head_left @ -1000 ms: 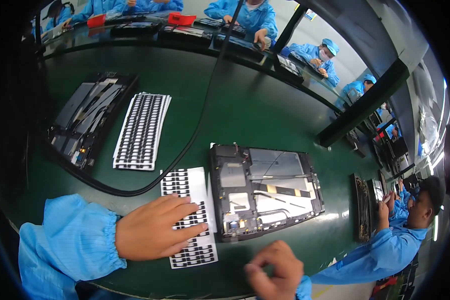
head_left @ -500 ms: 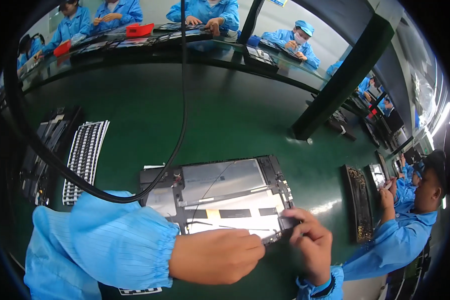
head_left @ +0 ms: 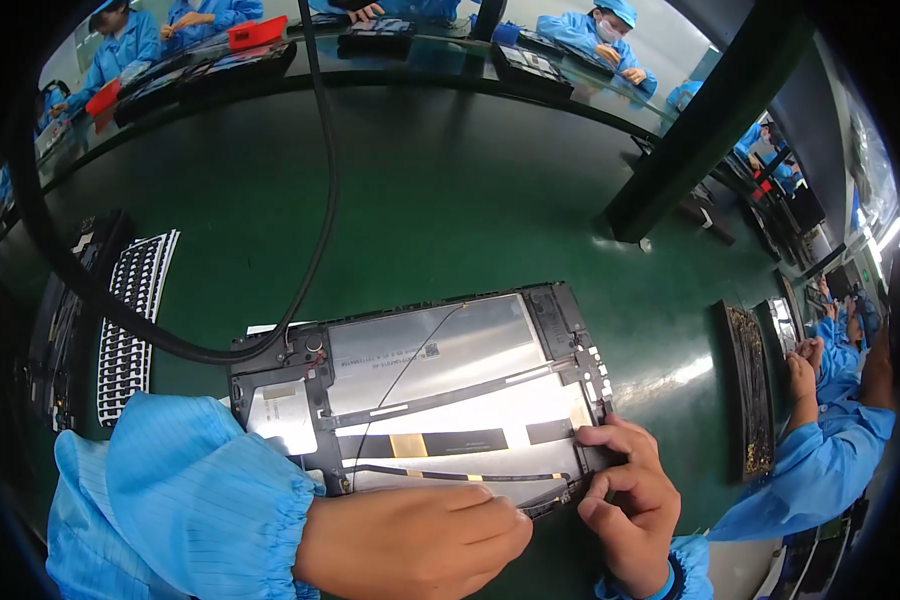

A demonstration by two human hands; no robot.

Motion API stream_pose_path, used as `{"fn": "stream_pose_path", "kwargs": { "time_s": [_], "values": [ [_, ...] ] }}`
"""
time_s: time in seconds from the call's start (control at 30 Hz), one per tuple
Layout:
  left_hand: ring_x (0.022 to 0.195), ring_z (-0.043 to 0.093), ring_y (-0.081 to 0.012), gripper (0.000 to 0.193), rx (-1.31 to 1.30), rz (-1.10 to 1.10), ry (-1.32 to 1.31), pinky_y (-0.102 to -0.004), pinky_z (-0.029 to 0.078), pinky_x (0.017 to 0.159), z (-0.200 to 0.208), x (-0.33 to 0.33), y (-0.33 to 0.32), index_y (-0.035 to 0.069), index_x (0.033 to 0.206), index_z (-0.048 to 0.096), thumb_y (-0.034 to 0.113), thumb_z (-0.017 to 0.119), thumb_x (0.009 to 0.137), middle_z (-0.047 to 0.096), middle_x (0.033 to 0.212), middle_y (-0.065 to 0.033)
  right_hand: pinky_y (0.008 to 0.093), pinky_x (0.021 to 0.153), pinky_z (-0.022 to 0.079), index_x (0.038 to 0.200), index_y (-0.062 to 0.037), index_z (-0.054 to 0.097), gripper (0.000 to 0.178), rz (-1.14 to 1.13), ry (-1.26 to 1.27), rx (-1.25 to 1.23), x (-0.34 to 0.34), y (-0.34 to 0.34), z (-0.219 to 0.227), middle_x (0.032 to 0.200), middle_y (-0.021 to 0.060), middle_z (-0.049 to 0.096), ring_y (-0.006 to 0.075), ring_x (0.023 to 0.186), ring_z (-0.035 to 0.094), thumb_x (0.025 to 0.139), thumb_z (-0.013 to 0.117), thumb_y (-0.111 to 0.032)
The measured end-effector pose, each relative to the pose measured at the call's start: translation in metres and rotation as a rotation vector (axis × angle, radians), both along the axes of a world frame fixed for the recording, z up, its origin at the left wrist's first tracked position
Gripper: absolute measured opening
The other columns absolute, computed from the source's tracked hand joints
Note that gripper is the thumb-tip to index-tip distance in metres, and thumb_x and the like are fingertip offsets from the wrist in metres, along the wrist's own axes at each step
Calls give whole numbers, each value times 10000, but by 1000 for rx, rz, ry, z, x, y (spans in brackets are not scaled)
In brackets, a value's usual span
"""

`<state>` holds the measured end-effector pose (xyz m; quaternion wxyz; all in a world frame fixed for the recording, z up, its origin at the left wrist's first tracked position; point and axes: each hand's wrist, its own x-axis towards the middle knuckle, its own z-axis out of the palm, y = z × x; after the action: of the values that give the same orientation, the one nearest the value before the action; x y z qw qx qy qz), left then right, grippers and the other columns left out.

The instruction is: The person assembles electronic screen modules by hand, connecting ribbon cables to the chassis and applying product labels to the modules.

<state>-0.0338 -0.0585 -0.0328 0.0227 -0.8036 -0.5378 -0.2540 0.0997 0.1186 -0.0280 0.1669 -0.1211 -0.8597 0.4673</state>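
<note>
An opened tablet (head_left: 425,350) lies flat on the green table, its silver battery plates, dark frame and flat cables exposed. A thin black wire (head_left: 407,368) runs slantwise across it. My left hand (head_left: 410,540) is closed over the tablet's near edge, fingers curled downward; what its fingertips hold, if anything, is hidden. At the near right corner, my right hand (head_left: 632,490) grips the tablet's edge, with the index finger on the frame and the thumb lower down. A dark ribbon cable (head_left: 510,477) with gold patches lies just beyond my left hand.
A thick black cable (head_left: 328,200) hangs down in front of the tablet's left part. White sheets of black parts (head_left: 135,325) and a dark tray (head_left: 65,330) lie left. A long black tray (head_left: 748,390) stands right, near a co-worker's arm (head_left: 820,470). A dark post (head_left: 710,130) rises beyond.
The view has shifted, and the tablet appears larger and nearer. My right hand, blurred before, now rests on the tablet's corner. My left hand remains closed at the near edge.
</note>
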Motion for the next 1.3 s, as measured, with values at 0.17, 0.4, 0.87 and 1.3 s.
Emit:
{"fn": "stream_pose_path", "kwargs": {
  "time_s": [0.17,0.4,0.87,1.3],
  "values": [
    [797,550,-222,298,56,-20,57,-287,475,716,1,-2,4,-66,913,580,74,534,655,548,969,-153,426,995,223,603,-19,533,40,11,3,40,2,-2,0,1072,154,546,301,1113,390,590,569,-31],
    [824,554,-227,323,79,-30,12,-279,472,721,6,-3,16,-84,930,570,72,529,650,548,985,-157,432,992,230,616,-20,539,48,23,14,23,3,0,-2,1075,155,547,299,1114,388,596,582,-31],
    [932,538,-260,338,19,-14,-454,-313,450,811,-12,10,16,-82,994,528,107,508,714,545,991,-176,372,823,379,700,2,566,112,-31,167,23,5,0,5,925,156,581,271,915,517,602,620,10],
    [973,529,-242,335,60,31,-382,-299,428,854,-19,14,16,-76,999,539,116,507,726,546,1030,-168,370,796,412,768,9,585,161,58,141,311,7,0,5,969,151,577,305,906,531,619,637,44]
  ]
}}
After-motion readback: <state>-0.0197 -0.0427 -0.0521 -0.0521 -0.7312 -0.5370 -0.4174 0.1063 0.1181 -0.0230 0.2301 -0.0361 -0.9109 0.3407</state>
